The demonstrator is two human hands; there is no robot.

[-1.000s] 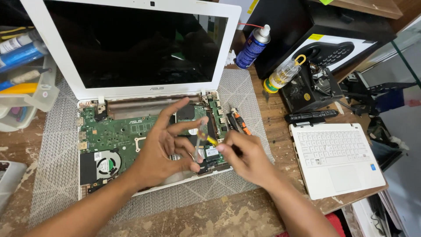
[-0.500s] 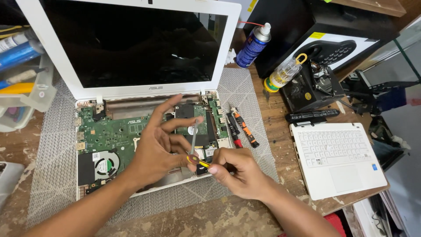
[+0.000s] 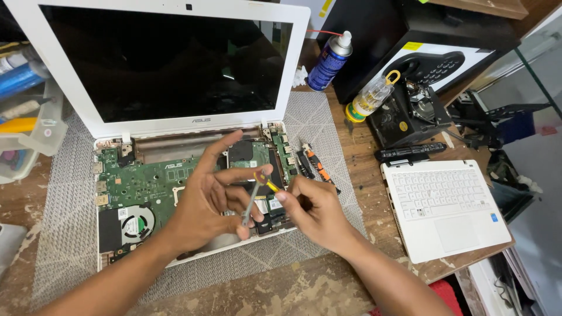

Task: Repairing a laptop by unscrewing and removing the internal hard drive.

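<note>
Screwdriver [image 3: 253,199] tip hidden behind grasping left hand [image 3: 202,208]; right hand [image 3: 313,210] pinching handle.

I see my right hand [image 3: 316,213] shift left from the board's right edge toward centre. The screwdriver [image 3: 253,196] tilts from lying flat to near upright, and my left hand [image 3: 205,205] now pinches its shaft.

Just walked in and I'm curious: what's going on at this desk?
A person is working over an opened white laptop whose green circuit board lies exposed. The right hand holds a small yellow-handled screwdriver, and the left hand steadies its metal shaft above the board. The removed white keyboard panel lies to the right on the wooden table.
</note>
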